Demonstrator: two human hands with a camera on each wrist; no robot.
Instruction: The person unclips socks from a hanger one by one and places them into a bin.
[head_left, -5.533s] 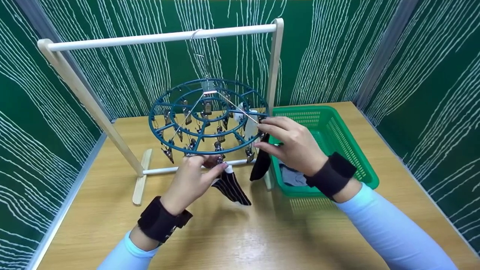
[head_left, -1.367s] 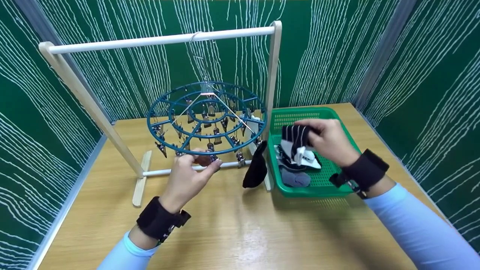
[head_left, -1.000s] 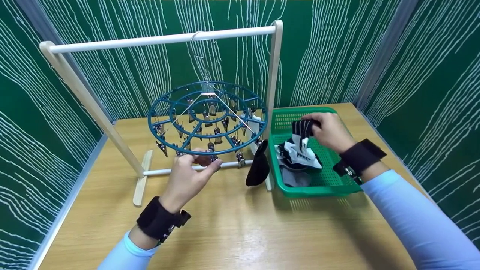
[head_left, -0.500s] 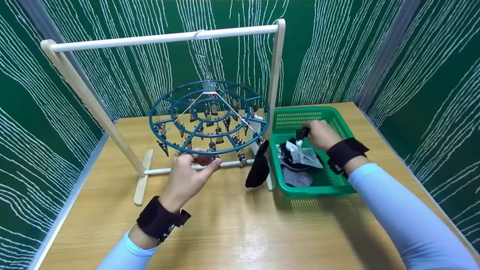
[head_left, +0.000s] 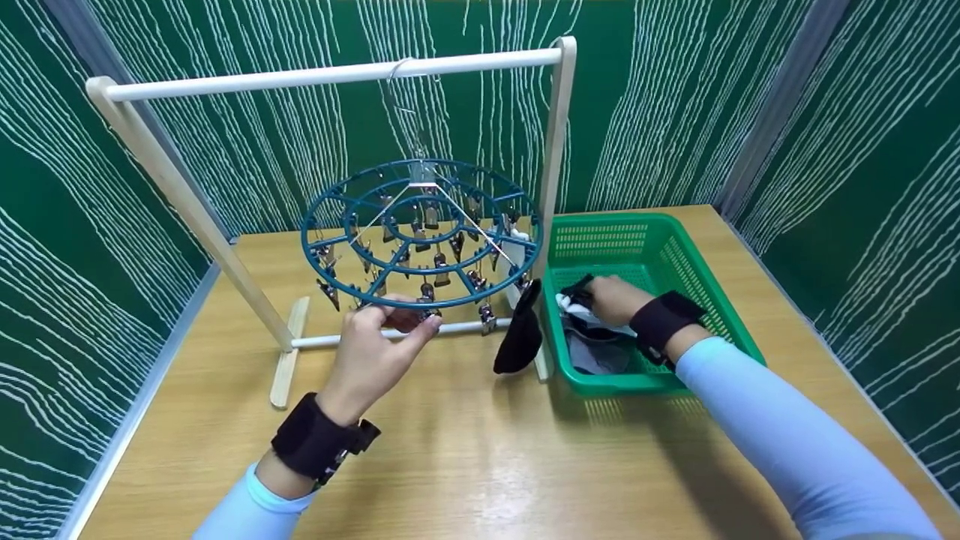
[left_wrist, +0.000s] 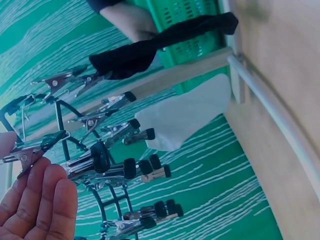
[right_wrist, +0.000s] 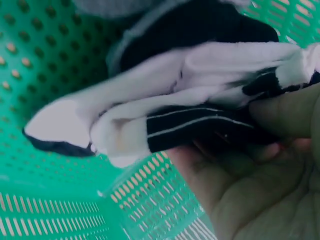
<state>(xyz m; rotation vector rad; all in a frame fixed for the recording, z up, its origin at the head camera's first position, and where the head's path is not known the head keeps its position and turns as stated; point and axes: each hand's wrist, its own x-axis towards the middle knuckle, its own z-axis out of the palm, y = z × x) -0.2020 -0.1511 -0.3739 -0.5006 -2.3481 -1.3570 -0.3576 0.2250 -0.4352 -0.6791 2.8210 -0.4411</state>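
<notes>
My left hand (head_left: 379, 349) pinches a metal clip (left_wrist: 29, 152) at the near edge of a round dark-green drying hanger (head_left: 424, 305). Nothing hangs from that clip. My right hand (head_left: 619, 301) is down inside a green plastic basket (head_left: 645, 385). Between its thumb and fingers it grips a folded black sock with thin white stripes (right_wrist: 195, 122) and white parts. Other white and black socks lie under and around it, with a grey sock (head_left: 596, 354) nearer the front. A black sock (head_left: 519, 341) hangs from the hanger's right side; a white sock (left_wrist: 185, 117) hangs behind it.
The hanger hooks over the white bar (head_left: 337, 76) of a wooden stand, whose right post (head_left: 556, 142) rises beside the basket. Several clips (head_left: 441, 271) dangle under the rings. Green walls with white streaks enclose the wooden table (head_left: 465, 465).
The striped sock, earlier at the clip in my left hand, is now in the basket, carried there and lowered by my right hand. My left hand has stayed at the clip.
</notes>
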